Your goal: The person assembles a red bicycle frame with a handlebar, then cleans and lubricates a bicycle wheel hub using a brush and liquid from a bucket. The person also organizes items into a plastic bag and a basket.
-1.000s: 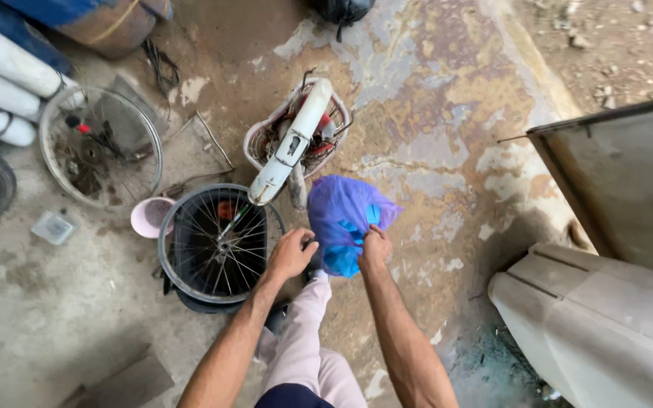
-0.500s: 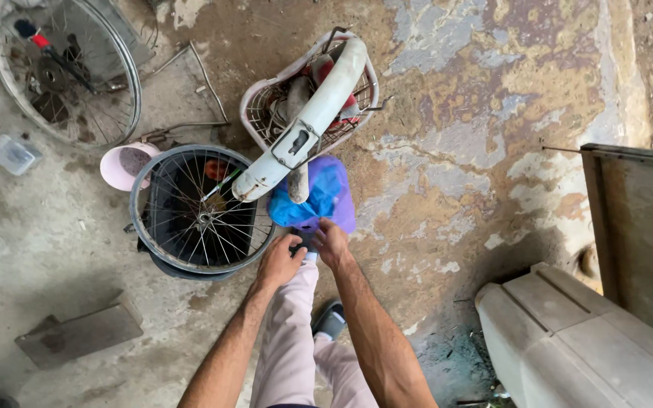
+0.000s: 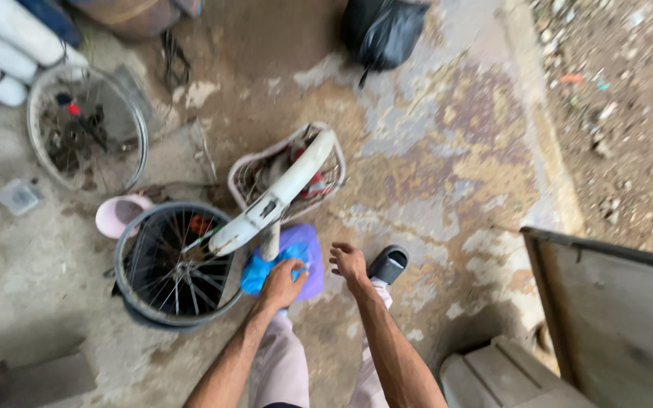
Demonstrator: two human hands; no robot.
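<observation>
My left hand (image 3: 281, 285) presses down on a blue and purple cloth (image 3: 300, 249) that lies on the concrete floor, its fingers closed over the blue part. My right hand (image 3: 348, 262) hovers just to the right of the cloth with fingers spread and nothing in it. A white bicycle frame piece (image 3: 277, 196) slants from a wire basket (image 3: 245, 175) down over the cloth's top edge. A spoked black wheel (image 3: 171, 264) lies flat to the left of the cloth.
A second spoked rim (image 3: 88, 128) lies at upper left beside white pipes (image 3: 1, 45). A pink bowl (image 3: 119, 214), a black bag (image 3: 383, 30), a black sandal (image 3: 388, 264), a wooden board (image 3: 614, 317) and a grey moulded part (image 3: 493, 378) surround me.
The cloth went from held up in both hands to lying on the floor. My right hand has let go of it and opened; my left hand stays on it.
</observation>
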